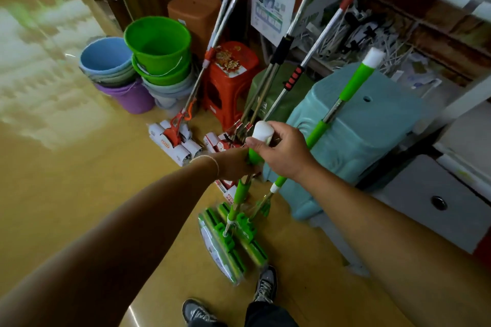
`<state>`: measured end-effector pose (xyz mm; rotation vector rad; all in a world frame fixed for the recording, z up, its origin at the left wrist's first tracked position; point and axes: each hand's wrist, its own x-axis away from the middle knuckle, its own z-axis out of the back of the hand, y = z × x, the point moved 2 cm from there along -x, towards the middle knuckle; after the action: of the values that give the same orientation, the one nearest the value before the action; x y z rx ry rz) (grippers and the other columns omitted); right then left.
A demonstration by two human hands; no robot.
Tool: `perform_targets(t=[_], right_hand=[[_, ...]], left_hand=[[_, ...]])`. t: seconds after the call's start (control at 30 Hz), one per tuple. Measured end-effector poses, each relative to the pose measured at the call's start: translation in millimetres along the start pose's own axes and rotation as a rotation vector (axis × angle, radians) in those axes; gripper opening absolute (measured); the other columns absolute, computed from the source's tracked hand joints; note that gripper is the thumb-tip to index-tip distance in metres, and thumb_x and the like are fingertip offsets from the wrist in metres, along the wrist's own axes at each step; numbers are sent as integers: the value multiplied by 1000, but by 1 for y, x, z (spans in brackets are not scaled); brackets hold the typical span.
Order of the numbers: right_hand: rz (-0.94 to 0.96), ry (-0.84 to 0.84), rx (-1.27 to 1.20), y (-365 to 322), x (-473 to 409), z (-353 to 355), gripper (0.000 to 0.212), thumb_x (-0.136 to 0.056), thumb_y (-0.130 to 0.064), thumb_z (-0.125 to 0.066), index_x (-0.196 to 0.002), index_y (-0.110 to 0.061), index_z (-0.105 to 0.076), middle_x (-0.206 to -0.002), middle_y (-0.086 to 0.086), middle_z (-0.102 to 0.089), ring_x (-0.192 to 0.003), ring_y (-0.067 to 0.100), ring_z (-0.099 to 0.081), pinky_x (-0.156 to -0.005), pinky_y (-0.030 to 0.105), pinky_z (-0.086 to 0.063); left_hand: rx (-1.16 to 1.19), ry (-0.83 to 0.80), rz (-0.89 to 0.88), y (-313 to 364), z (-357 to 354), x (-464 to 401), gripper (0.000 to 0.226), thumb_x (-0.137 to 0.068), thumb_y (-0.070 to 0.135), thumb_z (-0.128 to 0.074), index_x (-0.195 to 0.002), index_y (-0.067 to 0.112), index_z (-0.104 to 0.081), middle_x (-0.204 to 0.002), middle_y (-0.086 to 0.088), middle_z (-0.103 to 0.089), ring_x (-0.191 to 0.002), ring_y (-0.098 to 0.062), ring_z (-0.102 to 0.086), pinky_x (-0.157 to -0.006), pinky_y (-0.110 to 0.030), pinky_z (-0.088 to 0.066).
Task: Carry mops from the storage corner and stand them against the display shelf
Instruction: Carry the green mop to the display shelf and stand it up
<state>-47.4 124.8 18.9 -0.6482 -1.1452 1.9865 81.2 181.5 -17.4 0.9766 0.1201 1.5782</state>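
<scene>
Centre frame: right hand [285, 152] grips white-capped top of green mop [240, 191]; left hand [233, 166] holds shaft just below. Shaft runs down-frame to head by shoes; both grips at top end.

A glossy yellow-tan floor [79, 194] fills the lower left, with pale streaks of light reflected on it towards the far left. Stacked round plastic buckets [156, 42], green, blue and purple, stand on the floor beside an orange-red plastic stool with a flower print [231, 79] and a brown plastic stool [196, 13]. A pale teal plastic stool [353, 135] stands to the right, near a grey drawer front with a round pull [435, 202]. A white printed cardboard box [273, 2] sits against a dark brick-pattern wall [438, 24].
</scene>
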Motion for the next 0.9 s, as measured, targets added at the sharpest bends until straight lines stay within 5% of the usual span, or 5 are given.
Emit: perform_targets(t=[0.13,0.4,0.63,0.8,0.9], right_hand=[[73,-43,-32,-55,1,-52,37,-75,-49,-76,-92,-17,-66,-84,-1,-65,-79,17,-63,-69,30,-52],[193,-211,-183,-186,-14,-138,18,-80,-20,-84,-80,-7,-71,-72,-3,-65,-66,1,-55,-61,17,-47],[336,-310,-314,-270,-10,-220,17,-85,-15,-78,-92,0,-73,-84,9,-69,-76,9,-60,-71,30,-51],[382,-417,-411,-318,-9,-276,28,-87,-12,-75,-96,13,-67,-104,42,-62,-81,31,-64,-77,37,-47],[364,-493,-488,-347,-10,-299,10,-90,-8,-70,-95,1,-70,-92,28,-68,-83,26,-60,-75,33,-48]], left_hand=[[-18,59,-11,-38,28,58,32,-98,33,-54,-115,6,-61,-109,-7,-65,-100,-22,-60,-92,-35,-48],[87,224,-12,-114,92,177,30,-98,31,-57,-115,8,-62,-97,-5,-65,-72,-7,-53,-74,-23,-49],[239,401,63,-167,114,281,27,-98,32,-54,-114,11,-59,-111,-19,-66,-103,-42,-61,-85,-55,-54],[354,556,90,-193,127,343,9,-99,28,-55,-99,20,-58,-99,-6,-64,-88,-21,-58,-84,-40,-53],[440,676,102,-203,138,373,17,-99,25,-55,-83,29,-54,-81,7,-56,-69,2,-52,-68,-20,-46]])
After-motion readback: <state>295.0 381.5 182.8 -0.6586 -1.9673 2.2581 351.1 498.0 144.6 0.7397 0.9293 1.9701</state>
